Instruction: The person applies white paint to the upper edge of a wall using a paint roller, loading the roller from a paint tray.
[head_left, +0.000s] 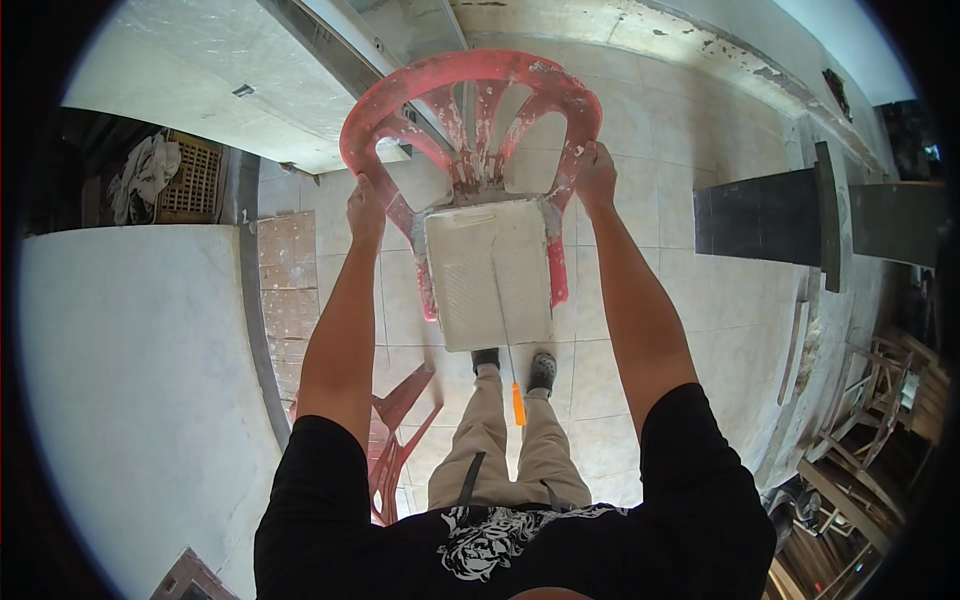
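black t-shirt (520, 545) with a white print fills the lower edge, closest to the lens; below it khaki trousers (505, 440) and grey shoes (515, 368) stand on the pale tiled floor (690, 190). both bare forearms reach up and forward from the shoulders. left hand (366, 208): grip closed around the left arm of a red plastic chair (470, 120), fingers wrapped over the rail. right hand (597, 175): grip closed around the right arm of the same chair. chair is held up off the floor in front of the body, between the two hands, back arching toward the top of the view, surface heavily spattered with white. white paint tray (490, 275) lies on the chair seat, ribbed slope visible. second red chair (395, 430) stands low on the left beside the legs, partly hidden by the left arm. orange-handled tool (518, 405) shows between the trouser legs. dark slabs (770, 215) lie at right; wooden frames (870, 400) lower right.
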